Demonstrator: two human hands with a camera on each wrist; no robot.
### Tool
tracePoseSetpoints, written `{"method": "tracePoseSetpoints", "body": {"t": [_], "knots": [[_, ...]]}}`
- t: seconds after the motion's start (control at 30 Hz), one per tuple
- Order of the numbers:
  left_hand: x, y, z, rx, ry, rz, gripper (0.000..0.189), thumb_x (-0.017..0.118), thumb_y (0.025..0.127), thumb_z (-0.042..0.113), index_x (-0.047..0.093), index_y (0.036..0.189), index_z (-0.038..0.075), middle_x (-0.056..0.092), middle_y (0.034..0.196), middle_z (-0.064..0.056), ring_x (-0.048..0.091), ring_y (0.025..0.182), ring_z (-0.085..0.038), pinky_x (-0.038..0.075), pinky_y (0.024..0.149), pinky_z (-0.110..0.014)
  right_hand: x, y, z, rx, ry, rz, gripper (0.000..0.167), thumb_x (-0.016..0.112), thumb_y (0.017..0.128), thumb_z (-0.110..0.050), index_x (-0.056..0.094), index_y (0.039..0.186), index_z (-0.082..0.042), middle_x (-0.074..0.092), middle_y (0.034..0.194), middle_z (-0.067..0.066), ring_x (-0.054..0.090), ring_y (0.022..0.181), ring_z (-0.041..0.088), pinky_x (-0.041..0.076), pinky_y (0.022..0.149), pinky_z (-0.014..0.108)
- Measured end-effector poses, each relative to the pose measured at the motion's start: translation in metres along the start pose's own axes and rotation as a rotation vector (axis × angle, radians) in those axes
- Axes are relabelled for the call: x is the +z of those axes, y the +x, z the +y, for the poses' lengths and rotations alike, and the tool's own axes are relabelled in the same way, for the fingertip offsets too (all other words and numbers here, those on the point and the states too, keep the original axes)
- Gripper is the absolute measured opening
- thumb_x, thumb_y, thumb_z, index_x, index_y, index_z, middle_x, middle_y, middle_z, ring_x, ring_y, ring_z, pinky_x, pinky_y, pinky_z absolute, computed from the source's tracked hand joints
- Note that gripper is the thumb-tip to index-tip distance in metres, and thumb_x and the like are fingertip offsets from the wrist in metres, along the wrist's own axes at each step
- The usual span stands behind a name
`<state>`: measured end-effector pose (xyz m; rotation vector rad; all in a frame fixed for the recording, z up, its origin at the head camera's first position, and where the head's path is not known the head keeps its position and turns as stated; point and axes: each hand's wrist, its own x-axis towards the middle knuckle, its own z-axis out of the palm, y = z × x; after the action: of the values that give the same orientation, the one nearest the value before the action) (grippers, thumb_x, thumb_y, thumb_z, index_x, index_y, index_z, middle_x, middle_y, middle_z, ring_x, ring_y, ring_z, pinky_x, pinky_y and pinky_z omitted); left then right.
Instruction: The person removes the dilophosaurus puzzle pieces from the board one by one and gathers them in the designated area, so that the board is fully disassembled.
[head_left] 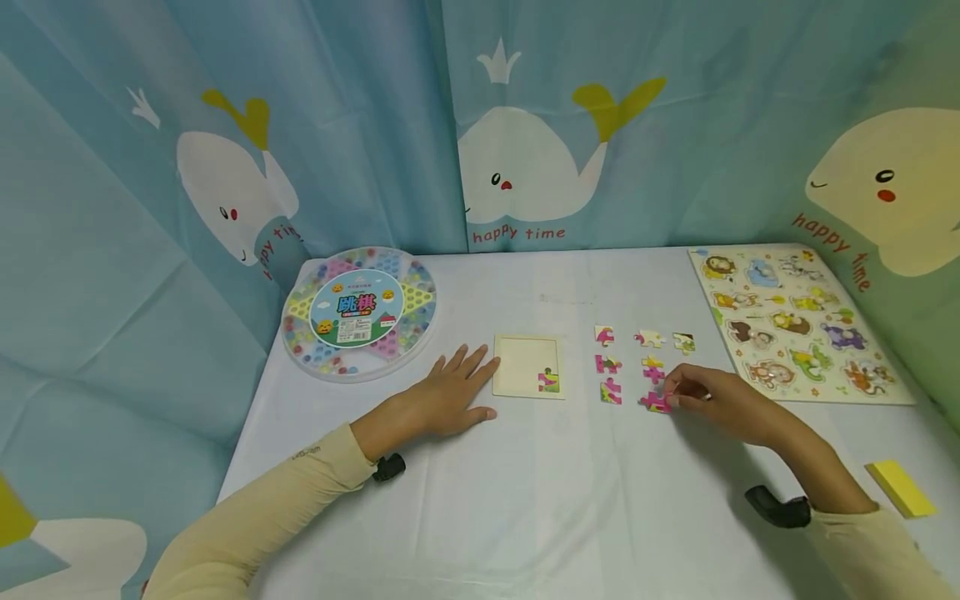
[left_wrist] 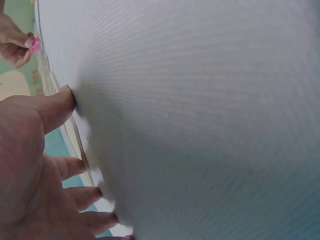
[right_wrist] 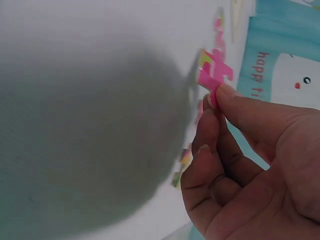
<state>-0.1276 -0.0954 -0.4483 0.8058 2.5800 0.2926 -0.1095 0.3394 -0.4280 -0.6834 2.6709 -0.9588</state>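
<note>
Though tilted, pink puzzle piece [right_wrist: 214, 75] between fingers [right_wrist: 240, 107].

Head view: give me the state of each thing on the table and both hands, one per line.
Puzzle tray: flat, one piece seated in its near right corner.
Loose puzzle pieces: spread flat right of the tray.
Pink puzzle piece: pinched by the right hand.
Left hand: flat on the table, fingers at the tray's left edge.
Round game box: lid on.
Animal peg board: flat, pieces seated.
Yellow block: untouched.

Head view overlooks the table [head_left: 525, 483]; wrist views hug it.
</note>
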Motion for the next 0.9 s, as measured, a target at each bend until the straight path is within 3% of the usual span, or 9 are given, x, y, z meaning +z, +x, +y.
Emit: {"method": "tracePoseSetpoints", "body": {"t": [0.2, 0.37, 0.67, 0.9], "knots": [[0.000, 0.000, 0.000, -0.009, 0.000, -0.009, 0.085, 0.051, 0.107, 0.058, 0.010, 0.172, 0.020, 0.001, 0.179, -0.008, 0.000, 0.164, -0.037, 0.012, 0.130, -0.061, 0.007, 0.004, 0.002, 0.043, -0.065, 0.021, 0.006, 0.069, 0.101, -0.003, 0.066, 0.101, -0.008, 0.066, 0.098, -0.001, 0.058, 0.089, 0.002, 0.051, 0.075, 0.022], [-0.002, -0.001, 0.002, -0.016, -0.013, -0.011, 0.085, 0.052, 0.107, 0.057, 0.010, 0.172, 0.020, 0.001, 0.179, -0.008, 0.000, 0.164, -0.037, 0.011, 0.130, -0.061, 0.010, 0.007, 0.002, 0.096, -0.118, 0.011, 0.004, 0.070, 0.100, -0.005, 0.067, 0.103, -0.006, 0.066, 0.101, 0.003, 0.060, 0.091, 0.010, 0.053, 0.076, 0.026], [-0.002, -0.001, 0.002, -0.017, -0.006, -0.011, 0.085, 0.052, 0.107, 0.057, 0.011, 0.172, 0.020, 0.002, 0.179, -0.008, 0.001, 0.164, -0.037, 0.011, 0.130, -0.061, 0.016, 0.012, 0.000, 0.108, -0.194, 0.029, 0.012, 0.073, 0.095, 0.001, 0.068, 0.104, -0.005, 0.066, 0.099, 0.005, 0.062, 0.092, 0.020, 0.055, 0.077, 0.034], [-0.002, 0.000, 0.001, -0.018, -0.002, -0.016, 0.085, 0.051, 0.107, 0.058, 0.010, 0.172, 0.020, 0.000, 0.179, -0.008, 0.000, 0.164, -0.037, 0.011, 0.130, -0.061, 0.014, 0.023, -0.018, 0.094, -0.198, 0.019, 0.019, 0.072, 0.095, 0.003, 0.067, 0.114, 0.001, 0.067, 0.100, 0.010, 0.063, 0.090, 0.023, 0.054, 0.073, 0.034]]}}
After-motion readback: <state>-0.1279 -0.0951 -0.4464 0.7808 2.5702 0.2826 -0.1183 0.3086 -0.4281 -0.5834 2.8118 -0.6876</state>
